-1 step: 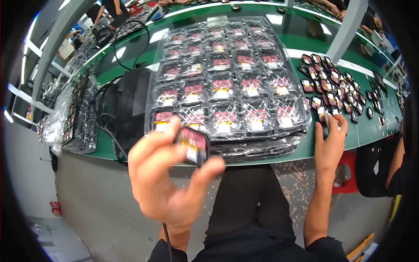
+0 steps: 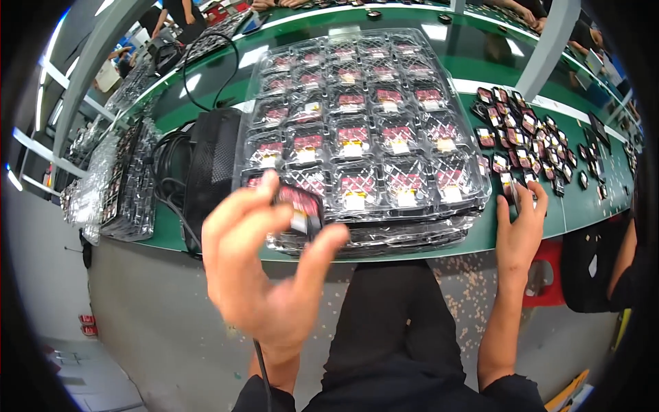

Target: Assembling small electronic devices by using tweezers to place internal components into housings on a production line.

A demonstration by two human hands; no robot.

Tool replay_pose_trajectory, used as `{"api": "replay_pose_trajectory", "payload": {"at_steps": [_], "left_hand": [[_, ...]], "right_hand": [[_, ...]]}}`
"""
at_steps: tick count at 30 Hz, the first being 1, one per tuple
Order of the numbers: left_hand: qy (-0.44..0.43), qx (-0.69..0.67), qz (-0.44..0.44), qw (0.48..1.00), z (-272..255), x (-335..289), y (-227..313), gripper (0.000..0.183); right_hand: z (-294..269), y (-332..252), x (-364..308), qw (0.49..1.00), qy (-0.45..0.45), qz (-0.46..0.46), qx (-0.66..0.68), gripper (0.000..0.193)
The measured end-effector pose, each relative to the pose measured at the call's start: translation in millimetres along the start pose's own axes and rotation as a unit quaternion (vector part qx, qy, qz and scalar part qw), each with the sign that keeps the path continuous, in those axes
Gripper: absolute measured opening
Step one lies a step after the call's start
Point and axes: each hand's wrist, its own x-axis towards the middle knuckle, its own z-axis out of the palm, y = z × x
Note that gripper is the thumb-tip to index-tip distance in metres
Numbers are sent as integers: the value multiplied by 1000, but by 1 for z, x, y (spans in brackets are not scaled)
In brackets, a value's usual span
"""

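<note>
My left hand (image 2: 264,254), slightly blurred, grips a small black square casing (image 2: 302,206) with a reddish and white inside by its edges, between thumb and fingers. It hovers over the near left corner of a clear plastic tray (image 2: 329,152) whose pockets hold similar casings in rows. More trays (image 2: 412,237) are stacked beneath. At the right, my right hand (image 2: 519,223) has its fingertips closed around a casing (image 2: 506,184) at the near edge of a loose heap of casings (image 2: 525,130). A thin shiny edge shows between those fingers; its kind is unclear.
Left of the trays lie a black mesh-covered box (image 2: 213,165) and coiled black cables (image 2: 165,158). Further left stands a stack of filled trays (image 2: 127,178) beside bubble wrap (image 2: 96,185). A grey post (image 2: 549,55) rises behind the heap. A person sits at the right by a red stool (image 2: 542,281).
My left hand has moved slightly up and toward the tray with the casing, which is tilted a little differently. My right hand has barely moved. The whole view has shifted slightly.
</note>
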Motion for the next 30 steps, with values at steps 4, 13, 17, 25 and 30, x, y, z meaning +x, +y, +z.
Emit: {"api": "replay_pose_trajectory", "payload": {"at_steps": [4,13,17,25,30], "left_hand": [[-36,90,-39,995,11,19,-2,33],[-80,224,-46,970,4,3,-1,22],[-107,221,-5,969,3,10,-9,27],[-175,256,22,950,-3,9,-13,31],[-201,259,36,944,0,12,-10,30]], "right_hand": [[1,1,-2,999,16,-23,39,28],[-2,-3,1,995,3,-55,83,28],[-5,-4,1,995,8,-74,61,31],[-1,-8,-1,994,-2,-60,90,29],[-2,-4,-2,994,3,-60,96,26]]}}
